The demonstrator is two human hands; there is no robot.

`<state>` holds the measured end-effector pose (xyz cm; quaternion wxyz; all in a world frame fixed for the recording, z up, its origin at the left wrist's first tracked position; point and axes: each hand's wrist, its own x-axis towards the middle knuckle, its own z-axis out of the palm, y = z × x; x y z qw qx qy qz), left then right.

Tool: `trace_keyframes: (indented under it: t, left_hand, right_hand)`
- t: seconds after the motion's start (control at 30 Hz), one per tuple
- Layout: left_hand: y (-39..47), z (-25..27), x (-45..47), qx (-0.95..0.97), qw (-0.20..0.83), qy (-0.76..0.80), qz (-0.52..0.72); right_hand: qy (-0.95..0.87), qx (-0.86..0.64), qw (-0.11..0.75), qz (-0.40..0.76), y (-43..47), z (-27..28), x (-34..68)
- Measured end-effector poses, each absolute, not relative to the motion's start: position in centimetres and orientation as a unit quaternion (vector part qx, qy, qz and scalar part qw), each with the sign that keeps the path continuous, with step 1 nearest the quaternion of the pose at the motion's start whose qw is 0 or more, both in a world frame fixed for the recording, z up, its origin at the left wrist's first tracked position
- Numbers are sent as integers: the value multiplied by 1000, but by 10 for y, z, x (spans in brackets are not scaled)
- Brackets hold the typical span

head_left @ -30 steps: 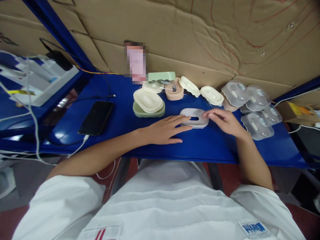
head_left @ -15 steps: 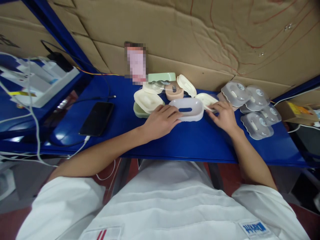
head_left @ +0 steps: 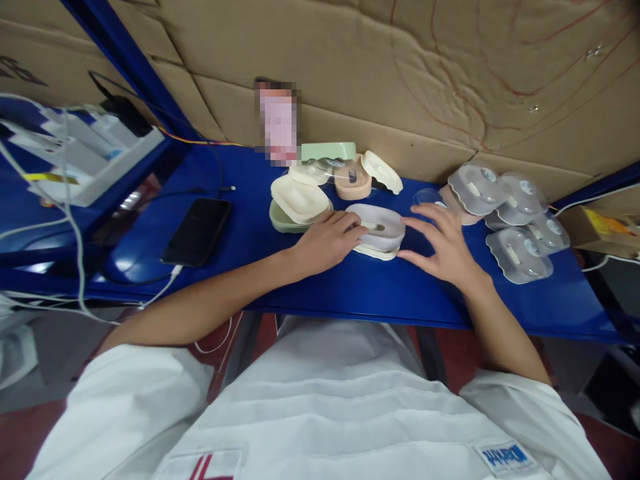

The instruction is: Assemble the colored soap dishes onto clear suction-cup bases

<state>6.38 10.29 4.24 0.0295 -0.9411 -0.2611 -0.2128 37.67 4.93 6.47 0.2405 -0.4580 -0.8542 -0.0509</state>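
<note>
My left hand (head_left: 330,241) is closed on the left end of a pale lavender soap dish (head_left: 394,235) with a slot in its base. Directly beneath that dish, a cream tray (head_left: 384,254) shows along the front edge. My right hand (head_left: 443,243) is open at the dish's right end, thumb and fingers spread; its fingertips are at or very near the rim. Left of the dish, a cream tray (head_left: 301,200) lies tilted over a green dish (head_left: 281,220). Behind stand a peach dish (head_left: 353,183), a cream piece (head_left: 383,172) and a green one (head_left: 330,151).
Clear plastic lids (head_left: 520,255) are grouped at the right, and another clear piece (head_left: 428,197) lies behind my right hand. A black phone (head_left: 197,231) with a cable rests at the left. Cardboard (head_left: 350,73) lines the back of the blue table (head_left: 310,293).
The cream tray from my right hand is now under the lavender dish. My right hand has opened beside the dish's right end. My left hand still holds the dish.
</note>
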Motion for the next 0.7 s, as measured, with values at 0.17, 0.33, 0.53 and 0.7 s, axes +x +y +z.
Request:
trace_keyframes:
  t: [0.17,0.33,0.53,0.7]
  left_hand:
    - [108,34,66,-944,12,-263,-199]
    - [109,33,63,-953,21,-237,-188]
    - [111,28,65,-956,5,-220,-194]
    - [111,29,65,-958,-10,-216,-185]
  right_hand:
    - [-898,-414,148,-27,53,45,362]
    - [-896,-416,153,-45,52,39,351]
    - [-898,-415,145,-12,55,40,351]
    - [-910,-395,129,-15,57,39,352]
